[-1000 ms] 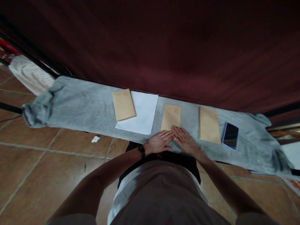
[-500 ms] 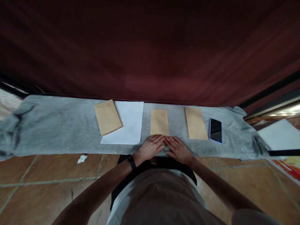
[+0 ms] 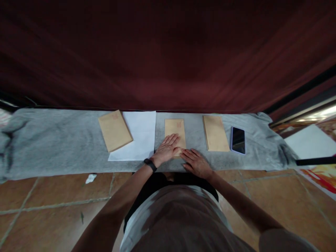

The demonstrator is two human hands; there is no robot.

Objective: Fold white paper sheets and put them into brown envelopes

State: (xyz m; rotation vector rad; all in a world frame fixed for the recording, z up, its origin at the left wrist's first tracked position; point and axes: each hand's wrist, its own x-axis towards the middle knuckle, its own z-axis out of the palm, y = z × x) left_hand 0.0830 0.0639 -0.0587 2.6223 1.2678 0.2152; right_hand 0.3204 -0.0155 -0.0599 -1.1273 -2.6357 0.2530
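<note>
A tan envelope (image 3: 174, 126) lies flat on the grey cloth (image 3: 65, 140), right in front of my body. My left hand (image 3: 167, 148) rests palm down across its left and middle part, fingers stretched out. My right hand (image 3: 196, 162) lies flat at its lower right corner, fingertips touching the edge. On the left, a tan envelope stack (image 3: 115, 131) sits tilted over white paper sheets (image 3: 143, 134). Another tan stack (image 3: 216, 133) lies to the right, beside a phone (image 3: 238, 140) with a dark screen.
A dark red cloth (image 3: 168, 63) hangs behind the covered surface. White scrap (image 3: 90, 178) lies on the tiled floor (image 3: 57, 189). At the far right are a white sheet (image 3: 311, 142) and a colourful printed sheet (image 3: 322, 180).
My left hand has moved up the middle envelope, away from my body. My right hand stays near the lower edge. The whole view has shifted slightly.
</note>
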